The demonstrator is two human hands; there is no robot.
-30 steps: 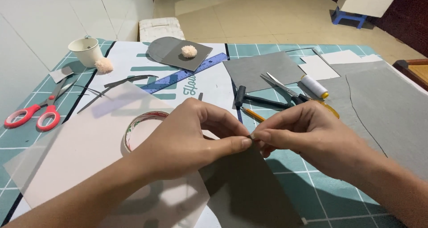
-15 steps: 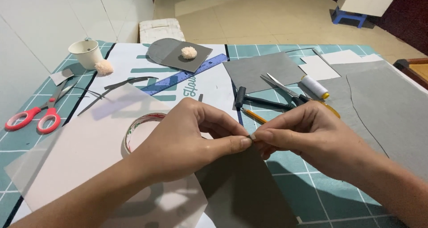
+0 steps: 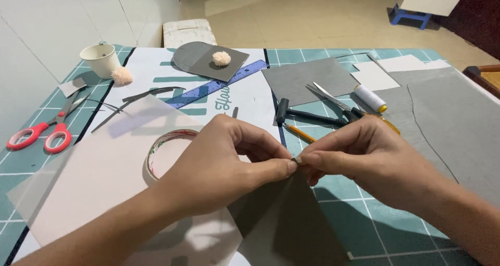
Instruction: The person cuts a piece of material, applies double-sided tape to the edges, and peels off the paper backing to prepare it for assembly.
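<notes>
Left hand and right hand fingers pinched together on a grey sheet corner, tape roll beside, over green worktop

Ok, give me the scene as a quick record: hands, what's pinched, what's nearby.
left hand: thumb and forefinger pinching a small grey piece
right hand: pinching the same piece, fingertips meeting the left's
under hands: grey sheet on a green mat
near left hand: tape roll, partly hidden
behind right hand: hammer, pencil, thread spool
far left: scissors, cup
</notes>
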